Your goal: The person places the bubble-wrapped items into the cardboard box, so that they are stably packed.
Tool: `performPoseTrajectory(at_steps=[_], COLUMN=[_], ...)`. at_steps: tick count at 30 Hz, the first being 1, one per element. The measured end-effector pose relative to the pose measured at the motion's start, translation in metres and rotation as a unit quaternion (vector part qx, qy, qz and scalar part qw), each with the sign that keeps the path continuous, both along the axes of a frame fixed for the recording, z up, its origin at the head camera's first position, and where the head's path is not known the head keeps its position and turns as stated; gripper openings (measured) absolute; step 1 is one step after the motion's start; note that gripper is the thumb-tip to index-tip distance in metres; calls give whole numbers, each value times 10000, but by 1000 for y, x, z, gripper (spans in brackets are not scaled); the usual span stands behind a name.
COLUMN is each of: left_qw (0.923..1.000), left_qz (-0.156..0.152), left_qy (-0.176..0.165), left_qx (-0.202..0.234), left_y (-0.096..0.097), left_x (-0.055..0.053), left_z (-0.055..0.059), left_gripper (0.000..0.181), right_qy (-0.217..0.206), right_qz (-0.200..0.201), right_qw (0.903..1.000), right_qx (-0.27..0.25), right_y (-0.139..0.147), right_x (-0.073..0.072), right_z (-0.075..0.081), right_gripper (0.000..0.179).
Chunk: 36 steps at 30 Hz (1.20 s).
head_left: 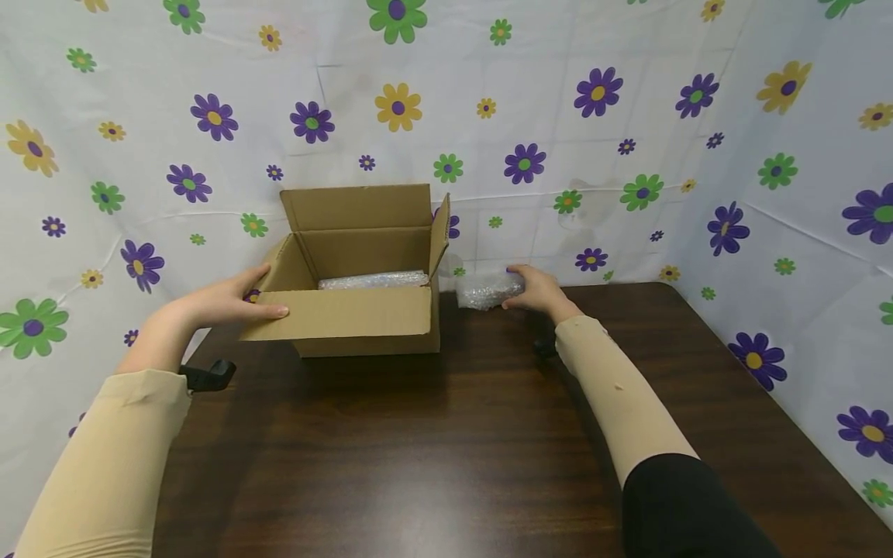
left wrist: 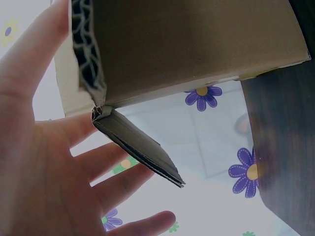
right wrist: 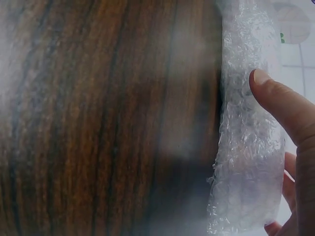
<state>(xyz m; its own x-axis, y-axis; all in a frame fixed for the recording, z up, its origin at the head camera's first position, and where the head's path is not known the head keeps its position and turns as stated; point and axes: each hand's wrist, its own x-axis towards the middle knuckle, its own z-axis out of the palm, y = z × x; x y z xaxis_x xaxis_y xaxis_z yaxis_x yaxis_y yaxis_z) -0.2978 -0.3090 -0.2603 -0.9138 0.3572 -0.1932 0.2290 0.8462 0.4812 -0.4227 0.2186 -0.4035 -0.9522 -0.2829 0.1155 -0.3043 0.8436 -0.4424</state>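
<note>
An open cardboard box (head_left: 370, 345) stands at the back left of the dark wooden table, flaps raised or folded outward. Bubble wrap (head_left: 373, 280) shows inside it; whatever it covers is hidden. My left hand (head_left: 222, 302) is at the box's left front corner, thumb on the front flap (head_left: 349, 312) and fingers spread by the left flap. In the left wrist view those fingers (left wrist: 123, 189) look fairly straight beside the cardboard edges. Right of the box, my right hand (head_left: 540, 293) holds a bubble-wrapped package (head_left: 481, 293), the thumb (right wrist: 275, 96) on one side and fingers on the other.
The brown wooden table (head_left: 446, 434) stretches in front of the box. A white flowered sheet (head_left: 446, 93) hangs close behind the table and along its right side. Beside the package, the box's right flap (head_left: 440, 232) stands up.
</note>
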Motion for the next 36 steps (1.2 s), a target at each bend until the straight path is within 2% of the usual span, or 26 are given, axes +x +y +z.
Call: performPoseTrajectory(at_steps=[15, 22, 29, 36], left_qw=[10000, 10000, 9999, 9999], left_qz=[22, 19, -30, 33], left_qy=[6, 11, -53, -32], left_qx=[-7, -35, 126, 89], left_y=[1, 0, 0, -2], left_x=[4, 3, 0, -2], left_z=[1, 1, 0, -2], left_gripper=[103, 103, 102, 102], right_qy=[-297, -210, -137, -163], right_qz=[-340, -417, -559, -731], right_qw=[9981, 9965, 9966, 9962], right_qx=[412, 699, 594, 456], right_y=[-8, -13, -18, -21], right_x=[-6, -7, -9, -9], right_z=[-1, -6, -8, -10], right_gripper=[90, 88, 84, 82])
